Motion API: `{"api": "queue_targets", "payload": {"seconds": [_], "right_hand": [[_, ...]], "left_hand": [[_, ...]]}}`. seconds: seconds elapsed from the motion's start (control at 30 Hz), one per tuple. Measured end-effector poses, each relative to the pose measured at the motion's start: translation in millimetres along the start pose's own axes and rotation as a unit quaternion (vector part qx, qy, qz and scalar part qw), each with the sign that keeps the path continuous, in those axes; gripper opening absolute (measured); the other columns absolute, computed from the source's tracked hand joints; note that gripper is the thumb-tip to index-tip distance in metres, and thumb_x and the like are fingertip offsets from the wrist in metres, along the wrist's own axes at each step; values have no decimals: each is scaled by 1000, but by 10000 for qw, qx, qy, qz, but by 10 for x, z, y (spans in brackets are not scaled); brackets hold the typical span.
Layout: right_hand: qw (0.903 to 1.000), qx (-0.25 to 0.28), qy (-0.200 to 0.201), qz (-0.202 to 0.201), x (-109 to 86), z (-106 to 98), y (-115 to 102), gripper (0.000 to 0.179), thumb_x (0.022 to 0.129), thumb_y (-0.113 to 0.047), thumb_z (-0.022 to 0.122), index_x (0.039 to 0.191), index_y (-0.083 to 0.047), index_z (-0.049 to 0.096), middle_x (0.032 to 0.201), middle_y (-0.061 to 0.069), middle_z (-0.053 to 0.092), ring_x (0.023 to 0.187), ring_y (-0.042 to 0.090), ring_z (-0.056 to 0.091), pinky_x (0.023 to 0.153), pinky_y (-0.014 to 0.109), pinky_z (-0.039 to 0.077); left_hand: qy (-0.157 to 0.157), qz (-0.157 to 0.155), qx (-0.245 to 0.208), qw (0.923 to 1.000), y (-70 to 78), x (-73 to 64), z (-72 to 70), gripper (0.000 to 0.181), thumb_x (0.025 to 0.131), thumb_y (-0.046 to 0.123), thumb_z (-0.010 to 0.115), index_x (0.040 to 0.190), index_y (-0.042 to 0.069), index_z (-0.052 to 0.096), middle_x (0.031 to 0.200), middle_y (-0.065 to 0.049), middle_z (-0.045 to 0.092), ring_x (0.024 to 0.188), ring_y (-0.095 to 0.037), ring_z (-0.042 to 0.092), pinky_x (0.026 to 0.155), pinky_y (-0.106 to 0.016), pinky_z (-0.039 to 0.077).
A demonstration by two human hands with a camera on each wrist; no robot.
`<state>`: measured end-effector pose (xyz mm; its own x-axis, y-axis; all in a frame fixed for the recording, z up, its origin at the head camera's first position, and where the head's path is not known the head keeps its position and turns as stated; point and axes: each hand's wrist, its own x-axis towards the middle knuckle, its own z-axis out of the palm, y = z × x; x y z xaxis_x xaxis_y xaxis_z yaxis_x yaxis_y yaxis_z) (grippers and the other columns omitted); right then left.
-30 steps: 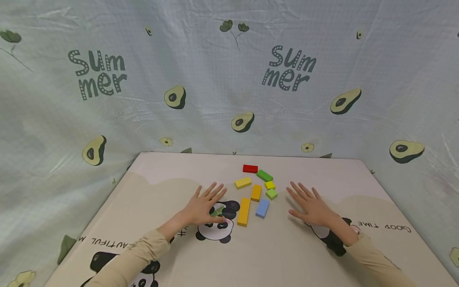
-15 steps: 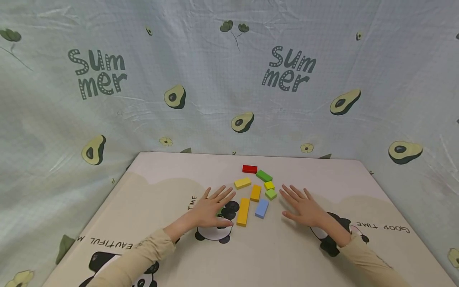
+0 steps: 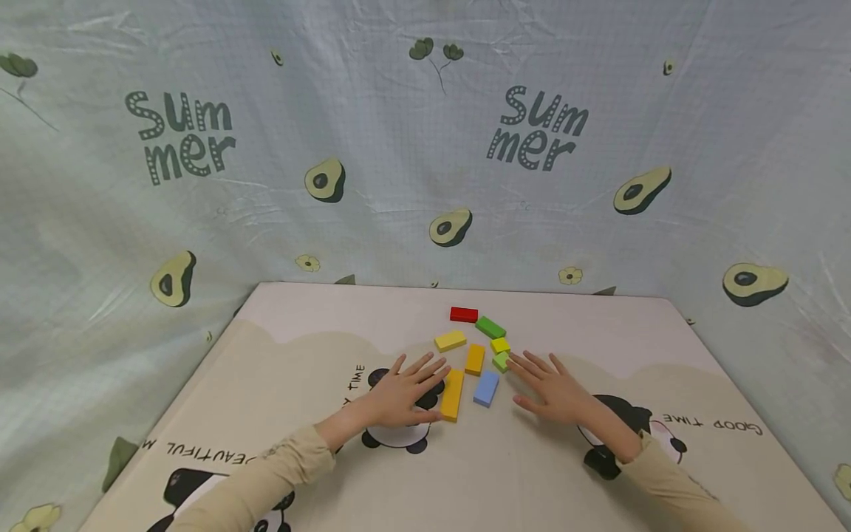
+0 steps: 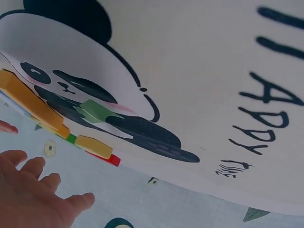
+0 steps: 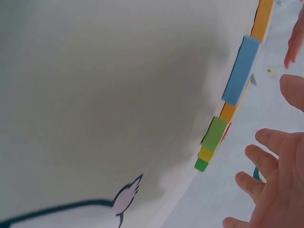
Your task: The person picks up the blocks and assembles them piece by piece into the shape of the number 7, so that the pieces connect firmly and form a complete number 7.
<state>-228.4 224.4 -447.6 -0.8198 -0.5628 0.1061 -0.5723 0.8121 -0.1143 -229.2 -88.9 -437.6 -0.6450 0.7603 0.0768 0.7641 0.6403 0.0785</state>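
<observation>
Hovering the left hand (image 3: 402,396) above the table (image 3: 505,480), slanting the forearm in from the lower left under a beige left sleeve (image 3: 266,476) and turning the back of the hand up. Pointing its four fingers forward and to the right, fanning them apart and nearly straight, and angling the thumb out toward the long orange block (image 3: 453,399). Gripping nothing on this side; overlapping that block's edge in the head view, yet showing apart from it in the left wrist view.

Mirroring this with the right hand (image 3: 557,390), slanting in from the lower right out of the right sleeve (image 3: 678,488), pointing the spread fingers forward and to the left, and aiming the thumb toward the blue block (image 3: 486,389). Grasping nothing here either; overlapping a corner of the lime block (image 3: 499,361) in the head view, but appearing apart from it in the right wrist view.

Framing the blue block between both hands, with the short orange block (image 3: 475,359) just beyond. Facing, farther forward, the long yellow block (image 3: 450,340), small yellow block (image 3: 500,345), green block (image 3: 490,327) and red block (image 3: 464,315).
</observation>
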Motion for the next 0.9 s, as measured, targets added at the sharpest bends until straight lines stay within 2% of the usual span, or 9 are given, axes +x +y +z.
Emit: {"api": "queue_targets", "payload": {"seconds": [0.17, 0.33, 0.47, 0.63, 0.77, 0.9], "right_hand": [[9998, 47, -152, -77, 8, -12, -78, 57, 87, -39, 50, 136, -11, 37, 142, 8, 37, 132, 32, 28, 102, 61, 17], [9989, 198, -393, -187, 4, -30, -176, 56, 88, -40, 49, 136, -13, 37, 140, 7, 39, 131, 32, 30, 103, 60, 16], [9979, 258, -529, -275, 29, -38, -245, 55, 89, -41, 48, 136, -15, 37, 141, 6, 39, 131, 31, 30, 103, 60, 15], [9972, 84, -612, -420, 66, 4, -283, 53, 89, -42, 45, 135, -16, 39, 140, 6, 39, 131, 31, 31, 102, 61, 17], [9962, -21, -728, -477, 82, 35, -308, 52, 90, -44, 43, 135, -17, 40, 141, 5, 39, 131, 30, 30, 102, 61, 17], [9957, -123, -778, -489, 85, 47, -335, 52, 90, -44, 43, 135, -18, 40, 140, 5, 39, 131, 31, 31, 102, 61, 17]], "left_hand": [[-249, 75, -44, 9997, 53, 15, 1, 68, 88, 53, 39, 143, 16, 21, 149, -3, 22, 138, -23, 15, 105, -57, 16], [-437, 121, 181, 9988, 87, 24, 25, 62, 90, 51, 36, 141, 18, 26, 147, 0, 26, 138, -21, 17, 106, -55, 16], [-463, 138, 365, 9982, 97, 25, 46, 59, 90, 49, 39, 140, 19, 31, 144, 0, 33, 137, -21, 21, 106, -54, 18], [-489, 147, 345, 9981, 104, 24, 72, 55, 90, 46, 41, 137, 17, 37, 143, -1, 35, 136, -22, 23, 106, -54, 18], [-387, 242, 427, 9980, 110, 23, 83, 54, 90, 45, 42, 136, 16, 39, 142, -3, 37, 135, -23, 26, 105, -55, 21], [-241, 407, 711, 9963, 126, 29, 80, 52, 90, 44, 42, 134, 15, 42, 140, -5, 40, 133, -24, 31, 104, -54, 24]]}}
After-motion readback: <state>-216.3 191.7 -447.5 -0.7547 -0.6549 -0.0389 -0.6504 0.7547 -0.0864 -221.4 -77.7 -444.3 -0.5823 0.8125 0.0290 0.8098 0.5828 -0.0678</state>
